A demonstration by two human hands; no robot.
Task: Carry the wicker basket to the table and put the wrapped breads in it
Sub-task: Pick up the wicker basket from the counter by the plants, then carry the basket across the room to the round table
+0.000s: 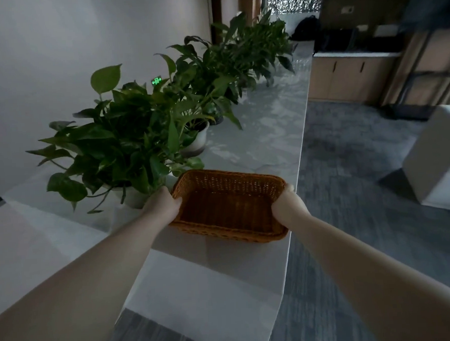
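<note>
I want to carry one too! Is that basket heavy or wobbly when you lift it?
Probably light: the wicker basket is empty and openly woven. Likely fairly stiff, since its rim keeps its shape between the left hand and right hand. Held at both ends, it shouldn't tip much.

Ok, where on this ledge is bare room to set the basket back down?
Bare marble runs along the ledge beyond the basket, between the plants and the floor-side edge. The near white stretch under the arms is bare too. It is crowded on the left: leaves touch the basket's far-left corner.
</note>
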